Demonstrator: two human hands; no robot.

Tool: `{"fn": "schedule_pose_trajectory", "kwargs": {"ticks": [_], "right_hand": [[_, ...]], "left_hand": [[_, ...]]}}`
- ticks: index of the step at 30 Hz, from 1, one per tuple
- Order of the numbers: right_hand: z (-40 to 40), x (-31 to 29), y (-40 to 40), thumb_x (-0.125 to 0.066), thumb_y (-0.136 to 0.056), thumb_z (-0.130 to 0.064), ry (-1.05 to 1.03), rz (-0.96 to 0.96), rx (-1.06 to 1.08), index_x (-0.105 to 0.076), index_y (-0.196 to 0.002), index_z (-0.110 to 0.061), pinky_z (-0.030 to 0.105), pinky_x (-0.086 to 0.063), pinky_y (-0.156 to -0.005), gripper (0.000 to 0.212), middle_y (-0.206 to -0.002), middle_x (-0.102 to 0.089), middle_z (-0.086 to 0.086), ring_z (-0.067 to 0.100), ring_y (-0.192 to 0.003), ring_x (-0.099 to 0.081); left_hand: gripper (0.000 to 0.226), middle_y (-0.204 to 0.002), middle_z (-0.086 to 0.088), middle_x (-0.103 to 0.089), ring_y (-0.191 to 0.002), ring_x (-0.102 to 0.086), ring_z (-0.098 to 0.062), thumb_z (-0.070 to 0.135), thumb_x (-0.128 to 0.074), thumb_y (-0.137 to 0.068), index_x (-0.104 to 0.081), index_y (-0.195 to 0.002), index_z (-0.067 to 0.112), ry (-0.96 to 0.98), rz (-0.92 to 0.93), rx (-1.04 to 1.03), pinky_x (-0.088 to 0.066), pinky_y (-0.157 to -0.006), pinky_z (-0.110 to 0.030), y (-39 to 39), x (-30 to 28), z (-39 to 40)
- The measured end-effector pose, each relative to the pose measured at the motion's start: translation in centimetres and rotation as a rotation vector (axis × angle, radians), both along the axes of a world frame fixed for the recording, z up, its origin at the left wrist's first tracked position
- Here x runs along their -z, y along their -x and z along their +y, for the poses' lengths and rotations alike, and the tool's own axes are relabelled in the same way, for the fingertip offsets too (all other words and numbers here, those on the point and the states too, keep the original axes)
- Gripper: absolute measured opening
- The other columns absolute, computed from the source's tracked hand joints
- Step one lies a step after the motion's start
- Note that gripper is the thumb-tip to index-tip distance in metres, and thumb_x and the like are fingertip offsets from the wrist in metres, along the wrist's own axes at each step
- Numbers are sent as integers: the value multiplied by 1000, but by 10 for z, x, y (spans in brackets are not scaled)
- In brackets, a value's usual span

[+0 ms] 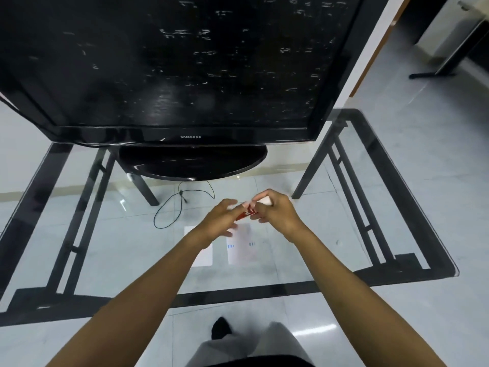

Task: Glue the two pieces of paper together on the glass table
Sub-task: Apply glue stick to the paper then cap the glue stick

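Observation:
Two white pieces of paper lie side by side on the glass table (330, 250): the left paper (203, 256) is partly under my left forearm, and the right paper (242, 246) has small blue marks. Both hands hover above them with a red glue stick (246, 214) between them. My left hand (219, 221) pinches the red body with its fingertips. My right hand (275, 210) is closed over the white end (264, 200) of the stick. The image is blurred around the fingers.
A large black television (185, 64) on an oval stand (193, 161) fills the far half of the table. The table's black frame (238, 292) runs along the near edge. A black cable (172, 207) loops on the floor beneath the glass. My leg and foot (221, 328) show below.

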State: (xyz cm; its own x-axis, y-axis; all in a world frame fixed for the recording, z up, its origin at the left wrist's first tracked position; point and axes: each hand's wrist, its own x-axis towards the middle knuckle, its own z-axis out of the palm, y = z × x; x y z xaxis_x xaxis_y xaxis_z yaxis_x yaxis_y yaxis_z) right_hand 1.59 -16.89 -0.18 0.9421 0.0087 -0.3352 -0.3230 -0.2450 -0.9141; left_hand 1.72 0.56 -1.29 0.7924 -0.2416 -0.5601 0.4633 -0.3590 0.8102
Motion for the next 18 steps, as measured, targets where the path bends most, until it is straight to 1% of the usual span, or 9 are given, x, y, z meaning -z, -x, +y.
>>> {"fn": "schedule_pose_trajectory", "kwargs": {"ticks": [2, 4, 6, 8, 11, 13, 14, 16, 18], "right_hand": [[3, 0, 8, -68, -89, -20, -178, 77, -45, -64, -100, -7, 31, -57, -65, 17, -91, -73, 14, 26, -78, -74], [0, 6, 14, -66, -90, -24, -214, 113, -67, -65, -104, -6, 30, -57, -64, 23, -95, -73, 15, 27, -81, -75], [-9, 15, 16, -64, -92, -26, -294, 151, 40, -65, -105, -5, 32, -57, -65, 25, -97, -74, 14, 29, -81, -74], [-21, 26, 14, -62, -93, -22, -342, 182, 177, -64, -104, -4, 34, -58, -67, 21, -100, -74, 12, 30, -80, -74], [-33, 45, 12, -62, -89, -5, -141, 191, 100, -65, -96, -4, 32, -57, -60, 7, -94, -67, 14, 24, -66, -70], [-32, 58, 12, -61, -85, -2, 61, 158, -24, -67, -93, -11, 33, -53, -58, 13, -79, -62, 13, 20, -56, -62], [-31, 63, 13, -63, -84, -6, 180, 113, -123, -67, -99, -16, 35, -53, -63, 19, -78, -61, 11, 20, -59, -60], [-28, 73, 13, -70, -81, -21, 437, 14, -396, -59, -119, -27, 35, -53, -78, 40, -95, -65, 6, 21, -79, -62], [-25, 79, 16, -72, -78, -39, 592, 1, -561, -46, -132, -35, 34, -52, -79, 60, -108, -61, 3, 21, -92, -61]], "left_hand": [[45, -96, -10, -70, -75, -72, -23, 55, -62, -85, -61, -105, 14, 231, 180, -36, -60, -66, -33, 5, 1, 8], [31, -71, -6, -64, -53, -61, -17, 46, -68, -85, -64, -84, 15, 314, 190, -105, -51, -49, -24, 11, 6, 16], [27, -61, -5, -58, -45, -53, -14, 40, -73, -83, -64, -73, 16, 295, 139, -228, -43, -42, -22, 18, 12, 20], [28, -58, -5, -62, -41, -53, -12, 37, -80, -76, -63, -70, 16, 136, 12, -325, -41, -38, -21, 22, 20, 25], [27, -59, 6, -67, -41, -53, -3, 28, -82, -72, -57, -72, 17, -147, -241, -293, -43, -38, -17, 28, 31, 27], [23, -61, 3, -66, -49, -55, -7, 26, -76, -77, -54, -75, 19, -188, -314, -225, -48, -44, -22, 30, 36, 17], [21, -64, -1, -68, -53, -57, -10, 27, -73, -79, -53, -76, 20, -174, -328, -215, -49, -48, -24, 31, 39, 11], [20, -68, -2, -70, -58, -64, -13, 30, -69, -82, -52, -78, 21, -173, -351, -217, -52, -50, -25, 31, 42, -1], [21, -69, 0, -72, -60, -67, -15, 34, -67, -85, -51, -80, 22, -179, -352, -241, -55, -52, -27, 30, 44, -11]]}}
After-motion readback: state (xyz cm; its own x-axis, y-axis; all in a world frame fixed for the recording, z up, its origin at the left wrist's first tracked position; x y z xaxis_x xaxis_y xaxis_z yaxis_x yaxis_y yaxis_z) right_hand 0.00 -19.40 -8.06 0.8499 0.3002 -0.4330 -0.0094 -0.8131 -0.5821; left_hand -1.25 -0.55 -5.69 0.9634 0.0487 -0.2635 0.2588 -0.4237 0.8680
